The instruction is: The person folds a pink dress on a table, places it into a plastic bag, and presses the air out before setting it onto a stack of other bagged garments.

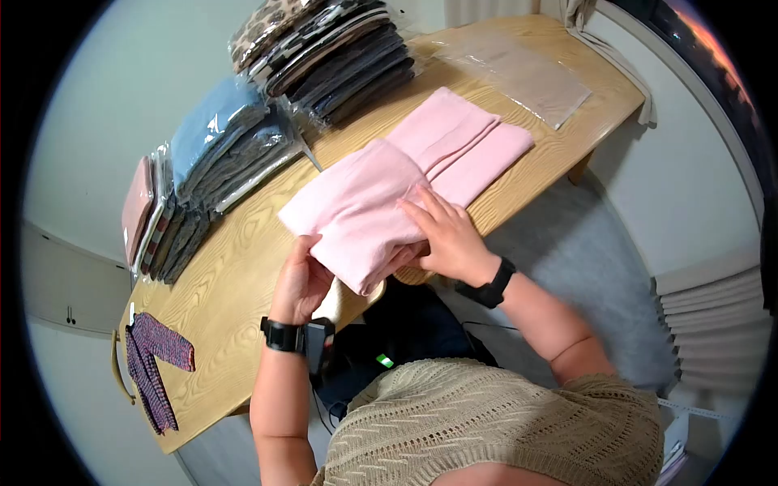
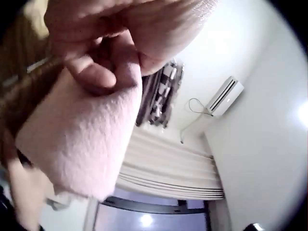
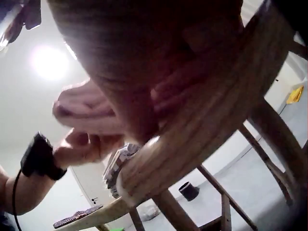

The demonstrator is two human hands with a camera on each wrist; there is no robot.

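Note:
A folded pink cloth (image 1: 356, 198) lies on the wooden table in the head view, its near flap turned over and bunched toward the person. At its near left corner, the left hand (image 1: 301, 283) pinches the edge between thumb and fingers. The left wrist view shows this hand (image 2: 130, 29) with the cloth (image 2: 91, 139) hanging from its grip. Extended fingers of the right hand (image 1: 454, 243) rest on top of the cloth at its near right side; its thumb is partly hidden. The right wrist view shows that hand (image 3: 139, 62) dark and close, above the table edge.
Bagged folded garments (image 1: 219, 146) stand in stacks along the table's far left side, with more stacks (image 1: 340, 65) behind. A transparent bag (image 1: 519, 77) lies at the far right, a small patterned knit piece (image 1: 154, 356) at the left end. The table edge (image 3: 192, 120) curves nearby.

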